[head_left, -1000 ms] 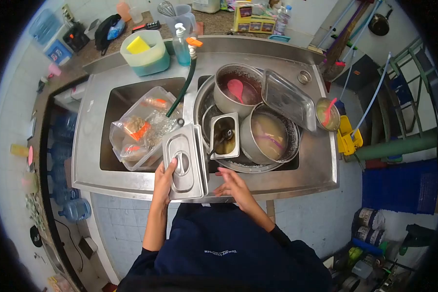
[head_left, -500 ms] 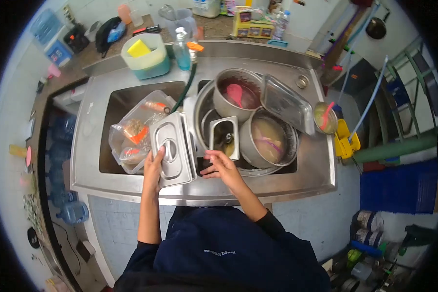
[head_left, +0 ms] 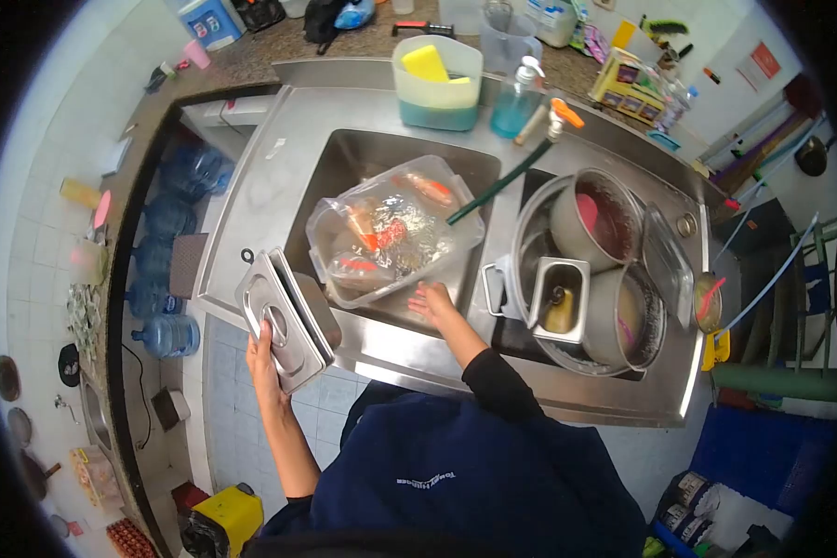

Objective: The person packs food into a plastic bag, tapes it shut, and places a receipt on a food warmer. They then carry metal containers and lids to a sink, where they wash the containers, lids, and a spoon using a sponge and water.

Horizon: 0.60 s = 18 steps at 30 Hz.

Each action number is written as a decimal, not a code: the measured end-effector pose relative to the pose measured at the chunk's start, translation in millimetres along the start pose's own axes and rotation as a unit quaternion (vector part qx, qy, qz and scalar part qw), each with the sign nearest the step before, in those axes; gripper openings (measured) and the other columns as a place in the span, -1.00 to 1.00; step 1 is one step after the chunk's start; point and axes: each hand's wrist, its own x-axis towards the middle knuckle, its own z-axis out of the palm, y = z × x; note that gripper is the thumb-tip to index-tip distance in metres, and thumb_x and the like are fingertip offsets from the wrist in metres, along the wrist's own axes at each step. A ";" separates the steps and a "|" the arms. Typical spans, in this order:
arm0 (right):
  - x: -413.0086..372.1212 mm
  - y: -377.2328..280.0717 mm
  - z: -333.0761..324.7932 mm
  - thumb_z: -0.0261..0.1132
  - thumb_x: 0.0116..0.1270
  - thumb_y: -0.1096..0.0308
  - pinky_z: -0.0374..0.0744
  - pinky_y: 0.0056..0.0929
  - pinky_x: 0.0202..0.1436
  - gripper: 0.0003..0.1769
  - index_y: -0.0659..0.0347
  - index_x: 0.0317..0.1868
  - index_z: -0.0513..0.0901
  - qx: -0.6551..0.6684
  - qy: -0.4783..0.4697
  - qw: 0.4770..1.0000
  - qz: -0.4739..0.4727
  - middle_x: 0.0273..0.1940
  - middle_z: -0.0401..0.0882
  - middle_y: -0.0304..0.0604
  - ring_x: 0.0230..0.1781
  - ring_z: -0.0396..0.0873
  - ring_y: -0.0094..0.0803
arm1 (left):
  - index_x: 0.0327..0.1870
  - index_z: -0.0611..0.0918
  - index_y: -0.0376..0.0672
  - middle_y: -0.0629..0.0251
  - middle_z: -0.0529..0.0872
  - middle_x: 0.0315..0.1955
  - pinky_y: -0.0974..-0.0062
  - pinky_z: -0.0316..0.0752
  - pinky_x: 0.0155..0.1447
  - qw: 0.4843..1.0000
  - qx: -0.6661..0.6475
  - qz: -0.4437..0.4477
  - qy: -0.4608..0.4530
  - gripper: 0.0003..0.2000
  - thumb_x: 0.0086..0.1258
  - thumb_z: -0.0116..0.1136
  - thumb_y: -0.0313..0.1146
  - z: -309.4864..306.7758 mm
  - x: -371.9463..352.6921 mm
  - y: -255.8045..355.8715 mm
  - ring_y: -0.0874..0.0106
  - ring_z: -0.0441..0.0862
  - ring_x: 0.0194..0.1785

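Note:
My left hand (head_left: 265, 358) grips a stainless steel pan lid (head_left: 274, 321) with a recessed handle, at the sink's front left edge. Pressed behind the lid is a steel food pan (head_left: 309, 302), held tilted along with it. My right hand (head_left: 432, 302) hangs over the front of the left basin with its fingers apart, holding nothing. Just beyond its fingertips stands a clear plastic tub (head_left: 321, 244) of rippling water with orange and red-marked pieces in it. A dark green hose (head_left: 502, 184) from the orange-handled tap points into the tub.
To the right, a large metal basin (head_left: 521, 244) carries two pots (head_left: 581, 244) and a small steel pan (head_left: 578, 296). A clear rectangular tray (head_left: 670, 270) leans beside them. Behind the sink stand a tub with yellow sponges (head_left: 425, 63) and a blue soap bottle (head_left: 514, 107).
The view has turned left. My left hand has carried the lid and pan leftward, off the tub. My right hand has moved from beside the small steel pan to the tub's front.

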 end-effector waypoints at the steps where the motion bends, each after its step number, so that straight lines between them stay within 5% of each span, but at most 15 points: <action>1: 9.4 -0.6 7.4 0.16 0.30 0.36 0.60 -0.01 -0.08 -0.22 0.13 0.35 -0.18 -0.044 0.056 0.997 -0.017 0.04 0.31 0.17 -0.08 0.52 0.09 | 0.01 0.50 -0.22 0.34 0.62 -0.16 0.58 0.46 -0.05 1.000 -0.003 0.001 -0.008 -0.66 0.35 0.10 -0.17 -7.0 8.5 4.6 0.53 0.57 -0.15; 3: 24.6 -11.2 22.1 0.14 0.31 0.35 0.66 -0.07 -0.24 -0.20 0.01 0.38 -0.23 -0.069 0.185 0.977 -0.077 0.13 0.27 0.16 -0.15 0.55 0.06 | -0.01 0.51 -0.22 0.35 0.62 -0.20 0.60 0.45 -0.09 1.000 -0.003 -0.003 -0.007 -0.68 0.35 0.09 -0.19 -21.0 27.4 7.0 0.56 0.56 -0.18; 5: 41.9 -19.4 19.4 0.17 0.29 0.33 0.68 -0.22 -0.49 -0.19 -0.01 0.38 -0.18 -0.138 0.209 0.949 -0.190 0.16 0.24 0.12 -0.24 0.55 -0.04 | -0.03 0.52 -0.22 0.36 0.63 -0.23 0.62 0.44 -0.12 1.000 0.000 -0.009 -0.007 -0.70 0.35 0.09 -0.20 -30.4 44.7 11.0 0.59 0.55 -0.21; 8: 59.6 -25.3 16.5 0.15 0.30 0.36 0.66 -0.28 -0.61 -0.20 -0.02 0.39 -0.19 -0.077 0.241 0.945 -0.206 0.17 0.22 0.12 -0.35 0.58 -0.04 | -0.07 0.53 -0.22 0.39 0.62 -0.27 0.64 0.44 -0.16 0.995 0.070 -0.052 -0.044 -0.71 0.36 0.08 -0.19 -32.2 73.1 14.3 0.63 0.54 -0.25; 15: 57.7 -29.7 15.1 0.07 0.35 0.40 0.66 -0.28 -0.57 -0.21 -0.12 0.40 -0.26 -0.103 0.238 0.948 -0.185 0.19 0.26 0.12 -0.54 0.57 -0.16 | -0.05 0.50 -0.26 0.34 0.63 -0.27 0.62 0.49 -0.16 0.971 0.108 -0.150 -0.153 -0.71 0.37 0.07 -0.23 -4.5 118.6 11.4 0.60 0.57 -0.25; 18: 56.0 -32.5 15.5 0.11 0.32 0.44 0.67 -0.28 -0.58 -0.20 -0.14 0.41 -0.19 -0.093 0.228 0.950 -0.191 0.23 0.19 0.14 -0.42 0.61 -0.08 | -0.04 0.49 -0.26 0.33 0.63 -0.26 0.61 0.50 -0.15 0.959 0.114 -0.180 -0.186 -0.72 0.37 0.06 -0.25 6.4 131.5 2.6 0.60 0.58 -0.25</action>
